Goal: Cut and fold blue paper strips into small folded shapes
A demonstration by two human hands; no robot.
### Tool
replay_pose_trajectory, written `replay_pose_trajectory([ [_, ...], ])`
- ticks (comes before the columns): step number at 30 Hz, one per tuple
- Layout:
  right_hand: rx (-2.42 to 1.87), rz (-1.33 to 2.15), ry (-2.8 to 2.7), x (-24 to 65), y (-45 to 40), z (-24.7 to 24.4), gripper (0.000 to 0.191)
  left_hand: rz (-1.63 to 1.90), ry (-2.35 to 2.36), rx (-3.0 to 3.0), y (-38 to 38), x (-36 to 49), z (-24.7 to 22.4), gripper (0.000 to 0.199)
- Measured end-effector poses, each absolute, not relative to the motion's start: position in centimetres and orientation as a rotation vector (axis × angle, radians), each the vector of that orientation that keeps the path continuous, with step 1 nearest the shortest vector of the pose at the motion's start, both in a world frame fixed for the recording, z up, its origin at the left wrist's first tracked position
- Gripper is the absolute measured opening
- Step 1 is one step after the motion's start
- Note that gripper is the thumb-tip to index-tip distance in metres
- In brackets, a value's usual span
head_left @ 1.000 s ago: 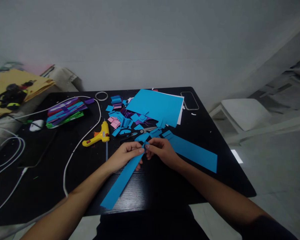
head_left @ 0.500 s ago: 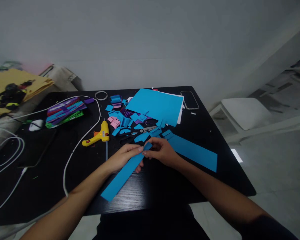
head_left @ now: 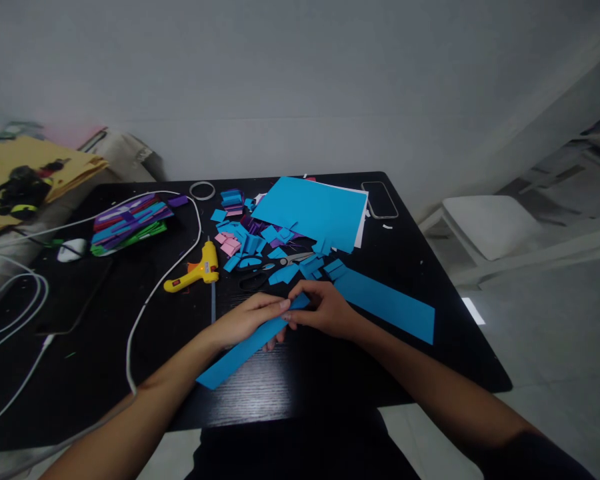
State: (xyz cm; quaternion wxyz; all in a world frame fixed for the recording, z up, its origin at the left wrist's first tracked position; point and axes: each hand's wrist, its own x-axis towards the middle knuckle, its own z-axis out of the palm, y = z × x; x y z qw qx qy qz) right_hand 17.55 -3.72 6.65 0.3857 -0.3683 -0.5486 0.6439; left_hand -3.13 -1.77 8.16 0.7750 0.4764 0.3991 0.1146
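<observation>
A long blue paper strip (head_left: pixel 243 357) slants across the front of the table, held between both hands near its far end. My left hand (head_left: pixel 253 320) is closed on it, thumb on top and fingers underneath. The fingers of my right hand (head_left: pixel 325 308) pinch the same end, where a short flap is folded up. Just beyond the hands lie black-handled scissors (head_left: pixel 283 261), partly covered by blue paper pieces (head_left: pixel 283 274). A second blue strip (head_left: pixel 387 303) rests to the right, behind my right forearm.
A yellow glue gun (head_left: pixel 200 268) lies left of the paper pieces, its glue stick pointing towards me. Blue sheets (head_left: pixel 313 207) and a phone (head_left: pixel 379 200) are at the back. A white cable (head_left: pixel 143 310) loops across the left side, near a bundle of coloured paper (head_left: pixel 130 223).
The strip has swung to a flatter slant, and its near end has shifted slightly up and left. Both hands have moved slightly, still gripping the folded end.
</observation>
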Motion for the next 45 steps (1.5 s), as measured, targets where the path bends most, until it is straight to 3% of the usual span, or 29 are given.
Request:
replay_pose_trajectory([
  [17,-0.918,1.608,-1.250,18.4,-2.7,6.9,0.017,0.328,0.781,1.145,-1.0,-3.5,8.2,0.039],
  [27,-0.952,1.590,-1.088,18.2,-2.7,6.6,0.035,0.413,0.867,1.230,-1.8,-2.8,9.1,0.046],
  [45,-1.031,1.473,-1.145,17.4,-3.3,6.7,0.023,0.656,0.951,1.346,-2.6,-2.1,8.6,0.037],
])
